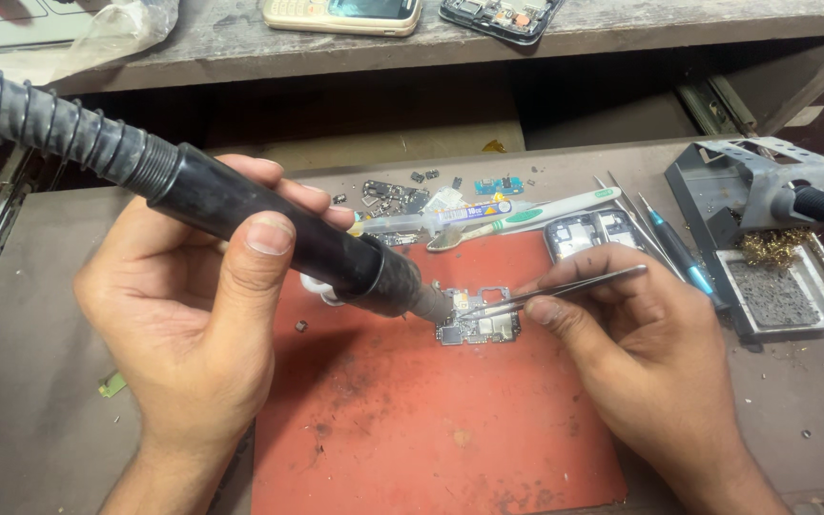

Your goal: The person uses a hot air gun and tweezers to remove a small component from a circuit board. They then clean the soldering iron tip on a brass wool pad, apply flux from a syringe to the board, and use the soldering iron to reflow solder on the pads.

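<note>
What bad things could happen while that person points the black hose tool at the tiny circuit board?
1. The hot air tool's nozzle sits right over the small circuit board; its tiny parts might overheat or shift.
2. The right hand holds tweezers close to the nozzle, so fingers might get burned.
3. The left hand holds the tool above the red mat, already darkened; it might scorch more.

One head-worn view looks steeply down and forward over the desk point(30, 401), close above the red mat point(412, 429), reaching to the shelf point(622, 19) along the far edge.
</note>
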